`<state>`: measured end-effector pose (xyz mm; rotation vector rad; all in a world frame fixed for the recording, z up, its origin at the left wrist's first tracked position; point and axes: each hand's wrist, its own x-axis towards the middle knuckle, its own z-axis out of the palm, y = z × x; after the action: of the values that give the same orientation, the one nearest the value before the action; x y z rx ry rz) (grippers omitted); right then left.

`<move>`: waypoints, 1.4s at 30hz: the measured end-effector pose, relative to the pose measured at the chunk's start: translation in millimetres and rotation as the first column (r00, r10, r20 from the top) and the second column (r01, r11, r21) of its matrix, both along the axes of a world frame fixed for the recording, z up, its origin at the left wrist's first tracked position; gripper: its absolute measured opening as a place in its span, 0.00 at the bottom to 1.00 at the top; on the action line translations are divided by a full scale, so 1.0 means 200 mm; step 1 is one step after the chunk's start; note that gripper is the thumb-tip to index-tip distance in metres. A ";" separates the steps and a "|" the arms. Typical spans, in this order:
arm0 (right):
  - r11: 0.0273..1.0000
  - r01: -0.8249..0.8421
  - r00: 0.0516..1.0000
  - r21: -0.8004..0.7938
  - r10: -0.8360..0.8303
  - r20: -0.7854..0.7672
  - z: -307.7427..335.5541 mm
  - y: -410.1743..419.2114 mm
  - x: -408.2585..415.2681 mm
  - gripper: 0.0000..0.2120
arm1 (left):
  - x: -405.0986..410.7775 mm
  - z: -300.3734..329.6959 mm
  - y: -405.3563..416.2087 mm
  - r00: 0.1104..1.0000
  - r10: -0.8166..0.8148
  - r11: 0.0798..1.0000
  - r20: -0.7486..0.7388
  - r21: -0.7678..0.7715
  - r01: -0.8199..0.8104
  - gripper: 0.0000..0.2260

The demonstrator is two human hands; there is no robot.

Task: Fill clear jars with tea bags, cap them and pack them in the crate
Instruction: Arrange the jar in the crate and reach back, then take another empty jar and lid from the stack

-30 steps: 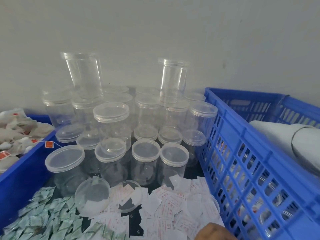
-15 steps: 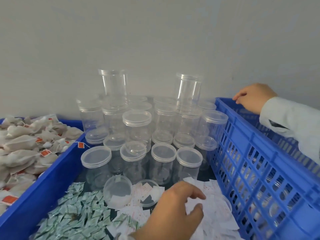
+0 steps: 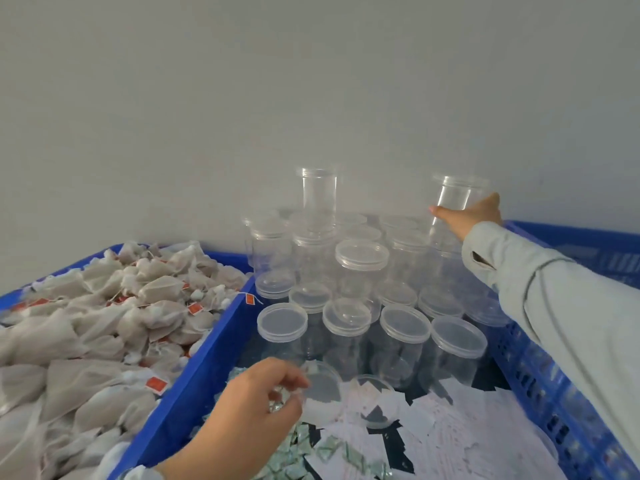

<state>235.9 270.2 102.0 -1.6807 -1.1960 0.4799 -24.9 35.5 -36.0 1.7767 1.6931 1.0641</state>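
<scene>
From your head camera, your right hand is stretched far out to the back. Its thumb and fingers wrap around a tall clear jar that stands high on top of the pile of jars. That jar has no lid on it. The pile sits against the grey wall, and many of its jars have clear lids on.

Your left hand is low and near you. Its fingers are curled, and the fingertips pinch a small shiny packet. The hand hangs over a heap of little green packets. Just beside it lie two loose clear lids and lots of white paper slips.

On your left is a blue bin full of tea bags with little red tags. On your right is the blue crate with holes in its side. Your right sleeve reaches across over its edge.
</scene>
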 end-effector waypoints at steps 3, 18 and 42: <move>0.994 0.080 0.992 0.078 -0.087 0.095 -0.02 -0.01 -0.05 0.46 | -0.06 -0.02 0.02 0.999 0.022 1.000 0.032 0.008 -0.022 0.09; 0.530 -0.823 0.536 0.202 0.844 -0.027 -0.85 -1.08 -0.52 0.35 | -0.19 0.03 0.04 0.843 -0.297 0.954 0.449 0.110 0.278 0.51; 0.683 -0.480 0.857 0.550 0.232 0.460 -1.26 -1.09 -0.61 0.37 | -0.05 -0.13 0.07 0.982 -0.119 0.989 -0.143 -0.109 0.104 0.36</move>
<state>114.9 53.1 -150.9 -0.9258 -1.7408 -0.0460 -34.1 49.9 -62.1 1.9020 1.6789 0.8005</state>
